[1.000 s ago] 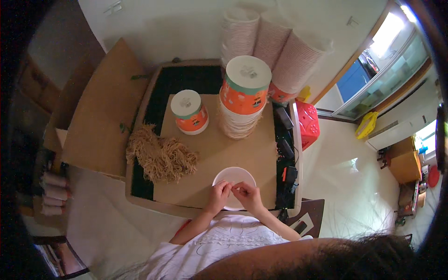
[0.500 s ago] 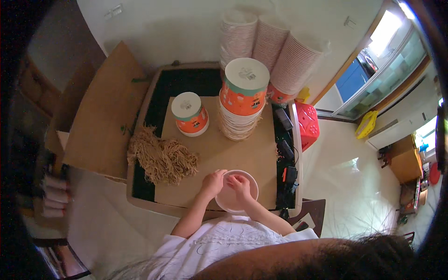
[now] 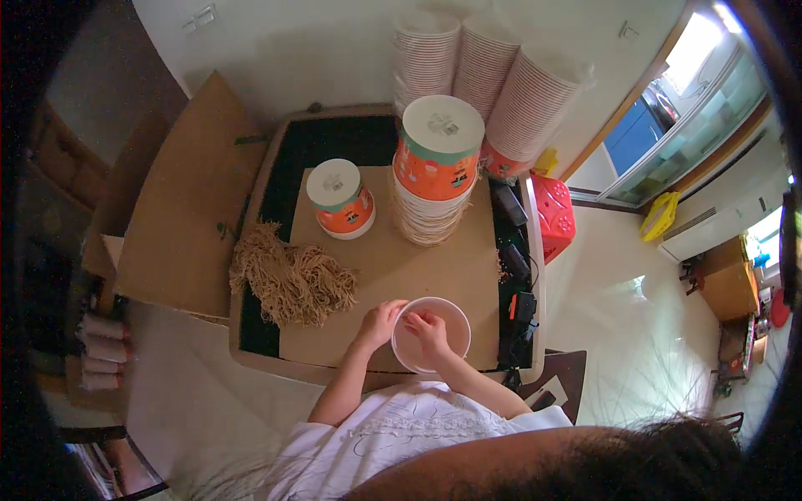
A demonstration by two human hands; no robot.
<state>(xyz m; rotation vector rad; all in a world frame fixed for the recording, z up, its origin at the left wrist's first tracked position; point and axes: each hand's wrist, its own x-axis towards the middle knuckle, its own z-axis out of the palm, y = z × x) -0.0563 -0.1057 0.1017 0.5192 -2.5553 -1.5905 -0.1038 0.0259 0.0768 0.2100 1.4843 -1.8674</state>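
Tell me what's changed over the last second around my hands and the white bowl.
Your left hand and right hand met over the white bowl; now they have parted, left at its left rim, right reaching inside. The bowl has shifted slightly right. The fibre bundle and upturned tubs stayed put.

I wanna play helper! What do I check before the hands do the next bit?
1. White tub open side up: ok.
2. Left hand at the tub's rim: ok, on its left side.
3. Right hand at the tub's opening: ok.
4. Something pinched in the fingers: cannot tell, too small to see.
5. Tan stringy heap apart from the tub: ok, it lies farther left.
6. Tall orange-and-white stack standing up: ok, behind the tub.
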